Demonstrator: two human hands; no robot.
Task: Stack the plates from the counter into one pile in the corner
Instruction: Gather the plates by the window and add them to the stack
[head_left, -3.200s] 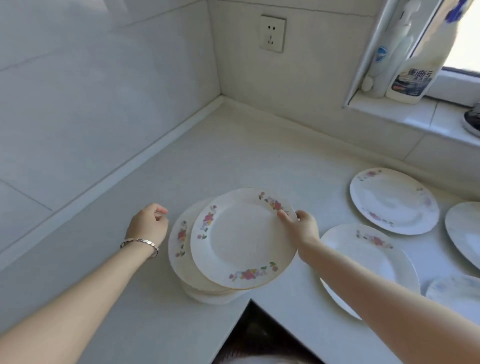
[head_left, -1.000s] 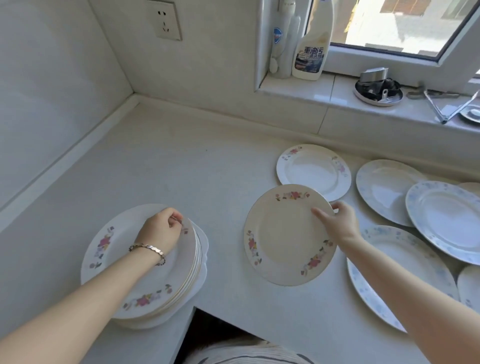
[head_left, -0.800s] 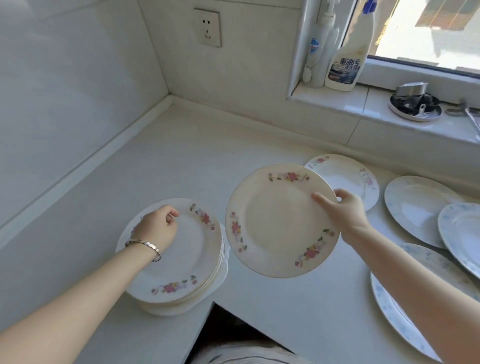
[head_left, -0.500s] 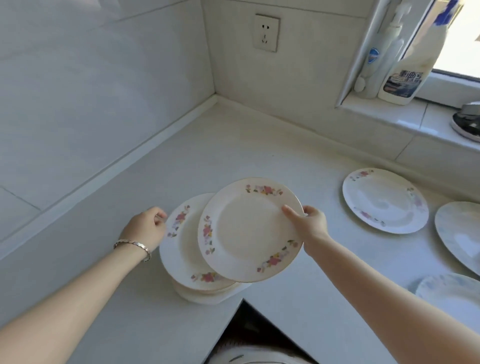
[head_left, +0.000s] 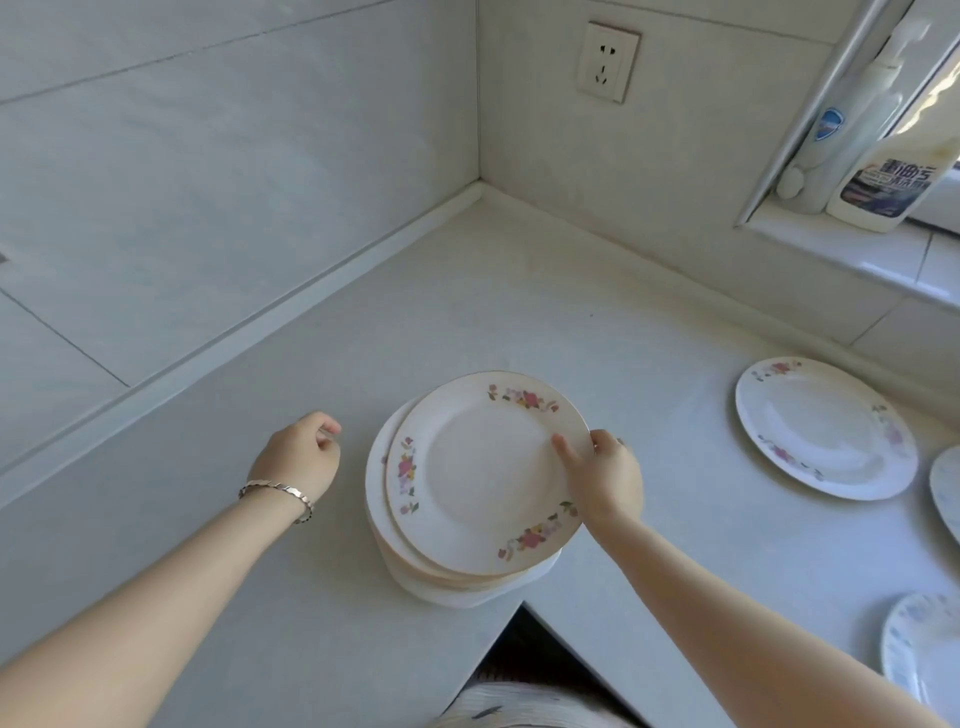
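A pile of white plates (head_left: 441, 582) stands at the inner corner of the counter's front edge. On top lies a pink-flowered plate (head_left: 483, 467), sitting slightly off-centre to the right. My right hand (head_left: 602, 478) pinches its right rim, thumb on top. My left hand (head_left: 301, 454), with a bracelet at the wrist, hovers left of the pile, fingers loosely curled, holding nothing. Another pink-flowered plate (head_left: 826, 426) lies flat on the counter at the right.
Parts of two more plates, one at the right edge (head_left: 948, 493) and a blue-patterned plate (head_left: 919, 649), show at the right. Two bottles (head_left: 883, 171) stand on the window sill. A wall socket (head_left: 609, 61) is above the bare back corner (head_left: 478, 218).
My right hand has carried the flowered plate left and lowered it onto the pile. My left hand stays left of the pile, off the plates.
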